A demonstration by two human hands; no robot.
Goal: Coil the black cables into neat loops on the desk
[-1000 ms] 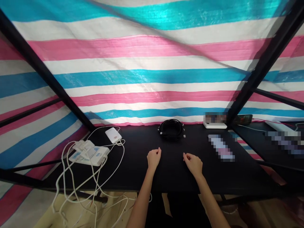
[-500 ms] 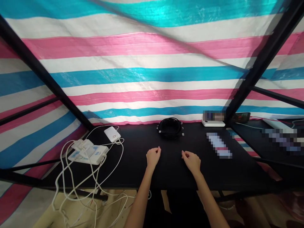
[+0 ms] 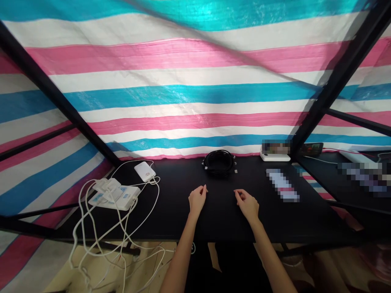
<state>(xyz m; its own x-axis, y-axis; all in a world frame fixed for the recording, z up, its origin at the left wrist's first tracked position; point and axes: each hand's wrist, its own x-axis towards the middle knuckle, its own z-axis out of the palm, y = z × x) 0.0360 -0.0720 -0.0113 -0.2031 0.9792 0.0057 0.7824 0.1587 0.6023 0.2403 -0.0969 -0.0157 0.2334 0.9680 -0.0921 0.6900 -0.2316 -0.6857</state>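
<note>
My left hand [image 3: 198, 199] is over the black tabletop, in front of the coiled cable, its fingers loosely curled together. No object shows in it. Opposite it, my right hand [image 3: 247, 204] is likewise loosely closed, thumb side inward, with nothing visible in its fingers. A gap of bare tabletop separates the two hands. Beyond them, near the back edge, lies a round coil of black cable [image 3: 206, 160] with small whitish tags or ends. Neither hand touches it.
At left, a white power strip [image 3: 130, 199] with plugs and tangled white cords hangs over the front edge. Behind it lies a white power bank [image 3: 145, 171]. A blurred phone-like item [image 3: 282, 185] and a white device [image 3: 276, 156] are at right. Black frame posts [image 3: 339, 81] flank the table.
The fingers of both hands have loosened slightly from tighter fists. Both hands stay in nearly the same place. The cable coil and the other items have not moved.
</note>
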